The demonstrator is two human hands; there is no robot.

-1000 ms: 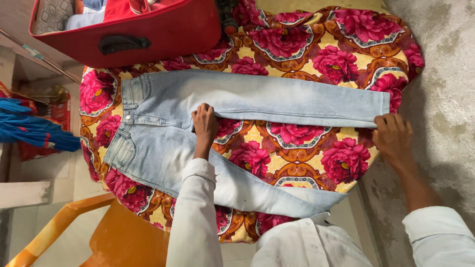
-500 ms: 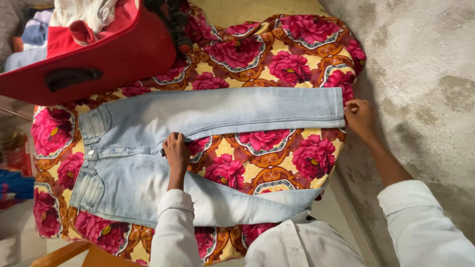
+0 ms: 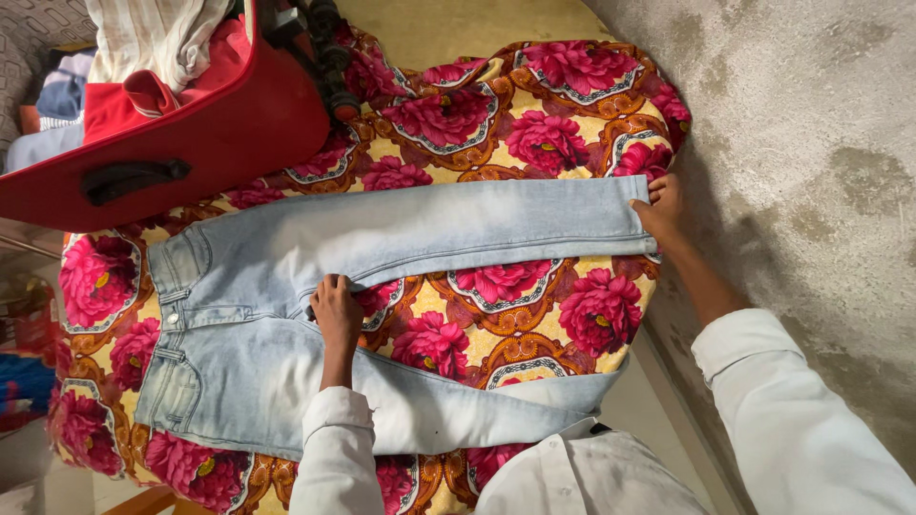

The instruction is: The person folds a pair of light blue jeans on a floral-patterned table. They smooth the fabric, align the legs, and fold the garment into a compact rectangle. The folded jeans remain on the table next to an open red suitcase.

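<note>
Light blue jeans [image 3: 286,362] lie spread on a floral pink and yellow bedsheet [image 3: 534,133], waistband to the left, legs apart. My left hand [image 3: 336,310] presses on the crotch where the two legs split, its fingers curled on the fabric. At the right edge of the bed, my right hand [image 3: 660,208] grips the hem of the upper leg [image 3: 458,224], which lies stretched flat. The lower leg [image 3: 477,410] runs toward my body and hangs off the bed edge by my white shirt [image 3: 582,477].
An open red suitcase [image 3: 200,133] with folded clothes [image 3: 143,48] stands on the bed at the upper left, near the jeans' waistband. A rough grey concrete wall [image 3: 811,143] borders the bed on the right.
My right hand slid along the hem of the upper leg toward its far corner. My left hand stayed on the crotch. The view shifted and the orange chair left the frame.
</note>
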